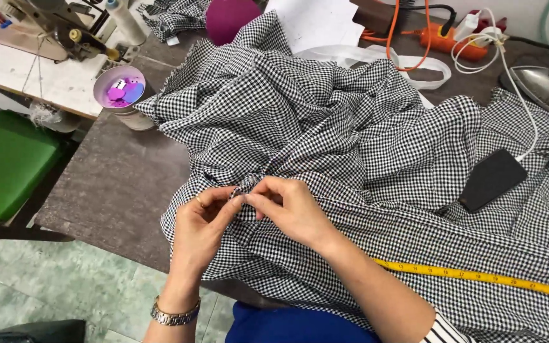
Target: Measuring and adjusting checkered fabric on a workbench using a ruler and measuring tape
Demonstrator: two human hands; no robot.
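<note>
Fabric [363, 146] heaped mid-table, both hands pinching one small fold at its 7 o'clock edge: left hand [201, 225] and right hand [290, 209] fingertips clamped together there, so I'd keep grip tight, tape [478, 276] at 4 o'clock.

I see the cloth [351, 140] spread over most of the table [115, 184]. My left hand [201, 225] and right hand [290, 209] meet on its near edge, both pinching one small fold. A tape measure [478, 276] lies on the cloth to the right of my hands. A phone [492, 180] lies on the cloth farther right and back. A cup [120, 89] stands at the table's far left edge. Behind it sits a sewing machine [52, 25]. A chair [7, 162] stands left of the table.
</note>
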